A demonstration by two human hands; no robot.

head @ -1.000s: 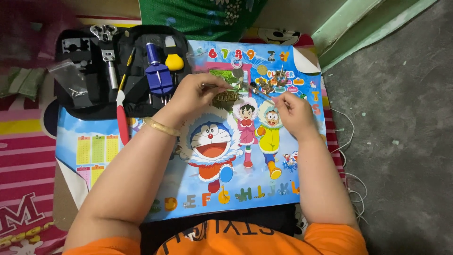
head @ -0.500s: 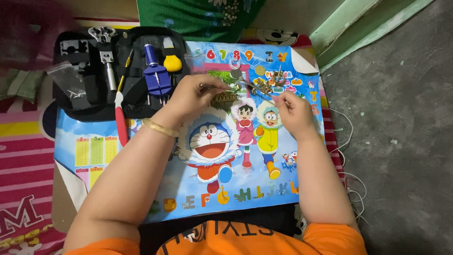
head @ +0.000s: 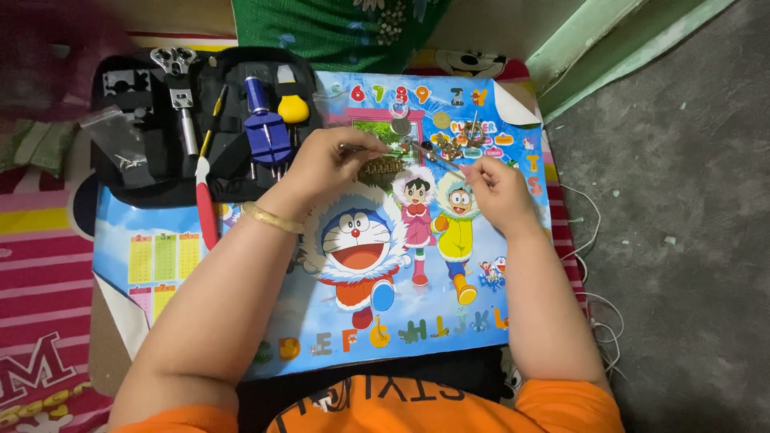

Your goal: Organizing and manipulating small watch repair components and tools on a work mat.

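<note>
My left hand (head: pixel 330 164) is closed on a small gold-coloured metal watch band (head: pixel 382 167), held just above a blue cartoon poster (head: pixel 241 321) spread on a low table. My right hand (head: pixel 496 191) pinches a thin metal tool (head: pixel 437 157) whose tip points left at the band. Beyond the two hands, small round watch parts (head: pixel 443 122) lie scattered on the poster. A gold bangle (head: pixel 273 218) circles my left wrist.
A black open tool case (head: pixel 152 180) lies at the back left, holding a blue-handled tool (head: pixel 265 132), a yellow-handled tool (head: pixel 293 106) and metal pliers (head: pixel 178 80). A red-handled tool (head: pixel 206 210) hangs over its front edge. White cable (head: pixel 592 301) runs along the grey floor on the right.
Both hands stay at the same spot on the poster. The thin tool in my right hand has shifted slightly against the band.
</note>
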